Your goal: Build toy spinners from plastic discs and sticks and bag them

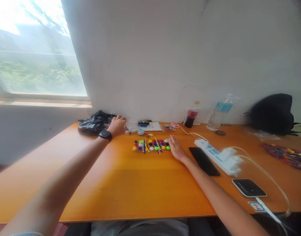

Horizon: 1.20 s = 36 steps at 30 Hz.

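Observation:
A cluster of small coloured discs and thin coloured sticks [151, 145] lies on the orange table [130, 183] near the far wall. My right hand [175, 148] rests flat on the table just right of the cluster, fingers stretched out and together. My left hand [117, 126], with a black watch on the wrist, reaches far forward to the back of the table beside a black plastic bag [93, 123]. Its fingers curl downward; what they touch is hidden.
A small round tin [141, 132], a paper sheet with blue pliers [147, 124], a cola bottle [191, 116] and a water bottle [219, 113] stand along the wall. A black phone [204, 160], white power strip [218, 155], second device [249, 187] and black backpack [273, 113] lie right.

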Motion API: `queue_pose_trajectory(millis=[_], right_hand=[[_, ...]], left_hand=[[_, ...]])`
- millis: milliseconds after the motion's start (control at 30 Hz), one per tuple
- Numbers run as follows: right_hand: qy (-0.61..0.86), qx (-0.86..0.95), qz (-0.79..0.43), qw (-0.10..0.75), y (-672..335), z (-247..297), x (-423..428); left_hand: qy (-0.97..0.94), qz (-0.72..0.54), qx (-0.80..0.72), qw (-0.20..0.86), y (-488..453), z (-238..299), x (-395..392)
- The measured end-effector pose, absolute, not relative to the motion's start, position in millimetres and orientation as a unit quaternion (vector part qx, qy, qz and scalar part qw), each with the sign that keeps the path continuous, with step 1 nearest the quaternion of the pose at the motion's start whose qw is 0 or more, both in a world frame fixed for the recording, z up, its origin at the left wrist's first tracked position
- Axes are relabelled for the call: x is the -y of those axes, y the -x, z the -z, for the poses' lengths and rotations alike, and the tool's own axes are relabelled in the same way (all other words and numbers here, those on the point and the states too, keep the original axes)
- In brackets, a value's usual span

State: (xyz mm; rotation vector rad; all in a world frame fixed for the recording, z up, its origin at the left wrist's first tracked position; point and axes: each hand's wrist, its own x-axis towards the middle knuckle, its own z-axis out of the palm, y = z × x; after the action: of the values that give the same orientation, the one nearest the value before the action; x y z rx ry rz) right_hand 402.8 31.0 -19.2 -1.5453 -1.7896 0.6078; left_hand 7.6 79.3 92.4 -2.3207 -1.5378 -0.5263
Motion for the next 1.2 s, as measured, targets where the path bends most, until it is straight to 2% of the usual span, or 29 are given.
queue_pose_trajectory(millis=[100,233,300,400,467,533,600,667,767,1000,1100,1200], right_hand=[[0.598,0.684,-0.232,0.347,-403.2,18.2,-31.4],[0.593,0.677,-0.219,0.376,-403.5,3.2,-24.7],[0.546,0.703,-0.189,0.415,-402.3,-11.8,-17.0],[0.451,0.747,-0.14,0.468,-396.6,-37.5,-3.0],[0.417,0.728,-0.188,0.51,-389.6,-52.1,6.6],[0.382,0.706,-0.296,0.517,-380.8,-63.6,17.1],[0.33,0.69,-0.44,0.47,-371.1,-72.3,29.1],[0.28,0.67,-0.569,0.385,-361.3,-78.3,41.5],[0.248,0.632,-0.652,0.336,-347.9,-79.8,55.4],[0.301,0.591,-0.656,0.36,-337.2,-56.6,52.6],[0.322,0.616,-0.606,0.388,-343.1,-58.1,50.7],[0.345,0.677,-0.502,0.414,-351.3,-66.1,61.2]], left_hand=[[0.801,0.223,0.531,0.163,-9.1,-114.4,-82.5],[0.77,0.381,0.492,0.138,-13.7,-134.9,-70.6],[0.746,0.485,0.449,0.084,-18.7,-139.9,-55.3],[0.704,0.593,0.378,-0.098,-29.0,-142.1,-22.2],[0.68,0.605,0.348,-0.226,-36.7,-140.6,2.9],[0.669,0.598,0.325,-0.299,-44.3,-136.2,26.6],[0.671,0.587,0.3,-0.339,-52.0,-127.6,46.5],[0.666,0.579,0.301,-0.361,-59.6,-114.2,62.0],[0.649,0.577,0.327,-0.373,-68.9,-88.1,79.2],[0.644,0.548,0.346,-0.407,-70.6,-46.9,92.8],[0.639,0.563,0.338,-0.399,-64.3,-48.9,89.8],[0.674,0.552,0.344,-0.351,-50.4,-60.7,93.7]])
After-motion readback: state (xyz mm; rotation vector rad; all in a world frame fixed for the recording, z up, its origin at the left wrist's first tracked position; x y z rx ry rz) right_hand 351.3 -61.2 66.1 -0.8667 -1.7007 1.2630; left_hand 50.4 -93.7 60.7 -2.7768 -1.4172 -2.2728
